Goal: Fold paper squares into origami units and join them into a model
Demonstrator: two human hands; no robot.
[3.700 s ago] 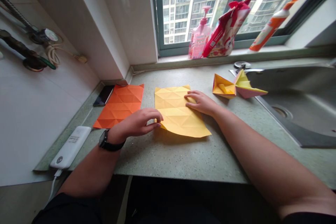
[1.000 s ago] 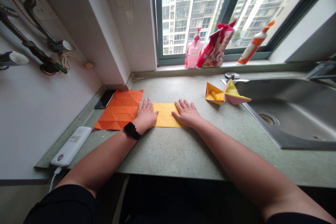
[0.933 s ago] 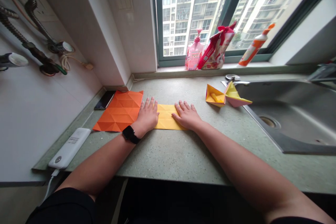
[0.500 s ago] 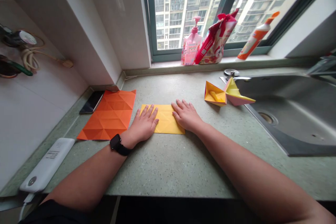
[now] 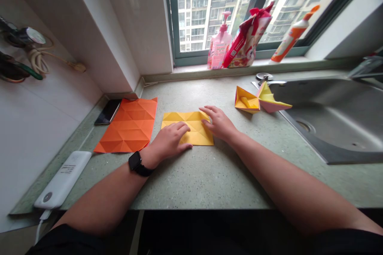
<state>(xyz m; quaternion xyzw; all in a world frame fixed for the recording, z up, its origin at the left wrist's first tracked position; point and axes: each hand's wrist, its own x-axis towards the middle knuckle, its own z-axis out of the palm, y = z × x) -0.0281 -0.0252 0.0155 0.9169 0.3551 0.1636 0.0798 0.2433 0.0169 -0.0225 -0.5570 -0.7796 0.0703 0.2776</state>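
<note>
A creased yellow sheet of folded paper (image 5: 196, 132) lies on the counter in front of me. My left hand (image 5: 172, 137) is over its left part, fingers bent and pointing right, the thumb apart near the lower edge. At the upper right corner is my right hand (image 5: 220, 122), its fingers apart and thumb over the paper. Neither hand grips the sheet; whether the fingertips touch it I cannot tell. To the left lies an orange creased sheet of paper (image 5: 130, 125). Folded paper shapes (image 5: 247, 101) in yellow, orange and pink stand on the right.
A phone (image 5: 108, 112) lies behind the orange sheet, and a white power bank (image 5: 64, 179) with a cable sits at the front left. On the right is a steel sink (image 5: 344, 119). A pump bottle (image 5: 220, 48), a red bag (image 5: 249, 40) and an orange-white bottle (image 5: 291, 38) line the windowsill.
Both hands have lifted from lying flat on the yellow paper. The left has turned rightward with bent fingers; the right has shifted slightly up and right. More creases show on the sheet.
</note>
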